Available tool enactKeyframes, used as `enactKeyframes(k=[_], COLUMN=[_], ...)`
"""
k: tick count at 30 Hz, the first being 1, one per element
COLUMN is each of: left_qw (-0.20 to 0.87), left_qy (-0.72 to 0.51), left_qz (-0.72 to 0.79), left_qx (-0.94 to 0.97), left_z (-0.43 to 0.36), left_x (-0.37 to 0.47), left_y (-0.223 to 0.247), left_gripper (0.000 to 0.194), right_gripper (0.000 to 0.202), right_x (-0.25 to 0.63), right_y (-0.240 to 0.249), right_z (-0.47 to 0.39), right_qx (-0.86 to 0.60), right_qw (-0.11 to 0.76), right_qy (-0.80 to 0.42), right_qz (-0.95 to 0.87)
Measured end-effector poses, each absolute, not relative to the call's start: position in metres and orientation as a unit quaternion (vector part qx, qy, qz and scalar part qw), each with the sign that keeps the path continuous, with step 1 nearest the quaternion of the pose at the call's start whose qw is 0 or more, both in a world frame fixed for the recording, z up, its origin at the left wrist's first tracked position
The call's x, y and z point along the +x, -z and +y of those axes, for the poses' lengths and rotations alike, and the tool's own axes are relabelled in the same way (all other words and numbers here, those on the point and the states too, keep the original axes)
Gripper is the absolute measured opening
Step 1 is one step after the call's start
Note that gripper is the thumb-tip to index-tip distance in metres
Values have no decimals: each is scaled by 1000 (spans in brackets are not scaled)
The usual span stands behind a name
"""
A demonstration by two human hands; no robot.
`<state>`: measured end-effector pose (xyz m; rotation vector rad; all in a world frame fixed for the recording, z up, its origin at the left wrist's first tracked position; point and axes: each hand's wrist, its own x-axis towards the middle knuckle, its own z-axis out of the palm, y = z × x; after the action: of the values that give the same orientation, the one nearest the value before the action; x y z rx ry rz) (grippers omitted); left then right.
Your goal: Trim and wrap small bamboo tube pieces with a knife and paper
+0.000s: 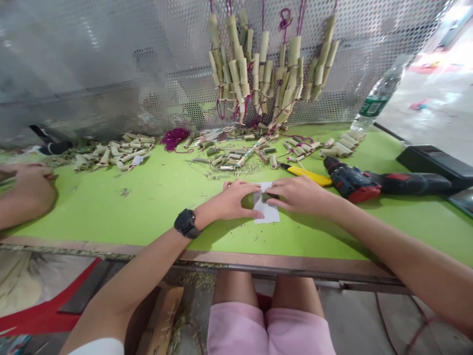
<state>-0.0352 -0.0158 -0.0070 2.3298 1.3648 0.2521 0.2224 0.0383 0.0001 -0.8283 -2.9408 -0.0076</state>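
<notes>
Paper (pixel 269 213): flat on the green worktop (pixel 148 212) in front of you, between your two hands, its long axis running away from you toward the mesh panel (pixel 177 59)
Dark piece (pixel 265 196): small, over the paper, lying crosswise to it, its long axis left to right, the free end pointing to your left hand (pixel 234 199)
Left hand: thumb and fingers spread wide apart, the thumb tip at the paper's left side, fingertips near its far left corner; you cannot tell from here whether it grips the sheet
Right hand (pixel 297 193): nearly closed, your thumb and fingers pinching the dark piece
Yellow knife (pixel 310 175): just beyond your right hand, slanting left to right
Drill (pixel 351 180): on its side, to your right
Bamboo pieces (pixel 114 153): heaped to your far left
</notes>
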Motion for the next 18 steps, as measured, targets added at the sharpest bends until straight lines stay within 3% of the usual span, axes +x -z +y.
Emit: enactKeyframes(k=[5, 11, 18], left_qw=[218, 209, 215], left_qy=[-77, -90, -66], left_qz=[500, 491, 501], left_qx=[834, 841, 836], left_z=[-15, -16, -16], left_x=[-34, -36, -34], left_y=[6, 8, 4], left_gripper=[81, 81, 83], right_gripper=[36, 35, 40], right_x=[229, 220, 228], right_y=[-1, 1, -2], right_z=[48, 33, 48], right_qx=[-314, -250, -322], right_qw=[34, 67, 19], right_qy=[13, -25, 8], right_qz=[-949, -966, -947])
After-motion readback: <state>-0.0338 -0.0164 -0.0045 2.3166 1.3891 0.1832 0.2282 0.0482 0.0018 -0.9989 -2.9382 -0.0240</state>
